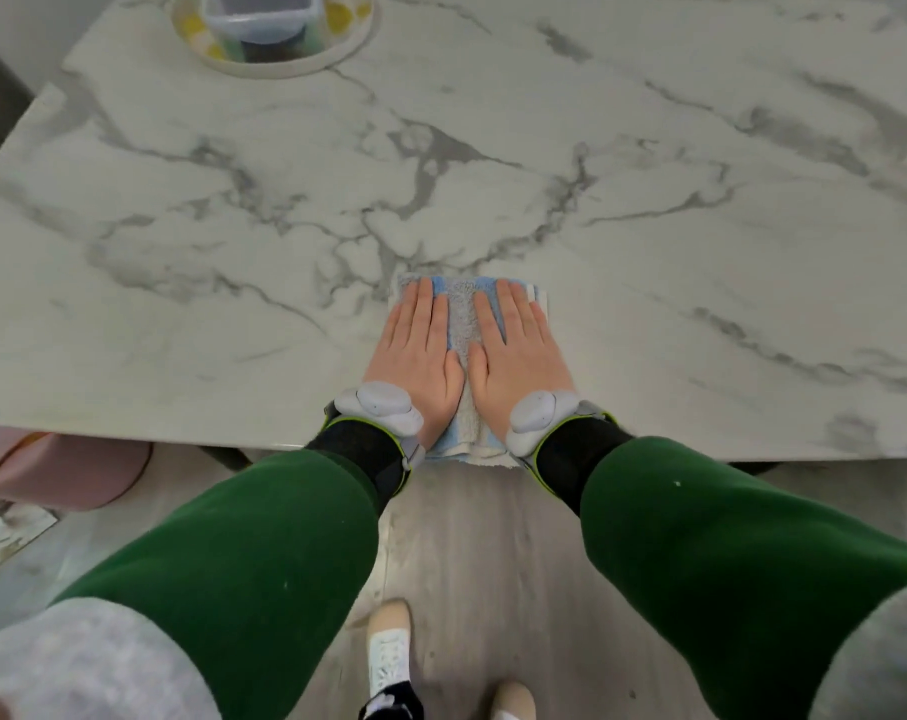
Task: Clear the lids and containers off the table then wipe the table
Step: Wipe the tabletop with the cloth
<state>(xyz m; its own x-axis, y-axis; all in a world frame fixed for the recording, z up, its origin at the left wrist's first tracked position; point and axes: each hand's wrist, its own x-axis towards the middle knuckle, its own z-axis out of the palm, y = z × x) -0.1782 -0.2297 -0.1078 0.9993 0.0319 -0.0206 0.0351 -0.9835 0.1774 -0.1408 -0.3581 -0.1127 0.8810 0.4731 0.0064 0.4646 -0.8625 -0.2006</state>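
A folded blue, grey and white cloth (464, 324) lies on the white marble table (648, 226) at its near edge, one end hanging slightly over. My left hand (417, 350) and my right hand (519, 353) press flat on the cloth side by side, fingers straight and pointing away from me. At the far left of the table stands a clear plastic container (259, 18) on a round tray (337, 49) with yellow spots.
A pink padded stool (61, 475) sits under the table's left near edge. Below the table edge is grey wood flooring (472, 537), with my feet at the bottom of the view.
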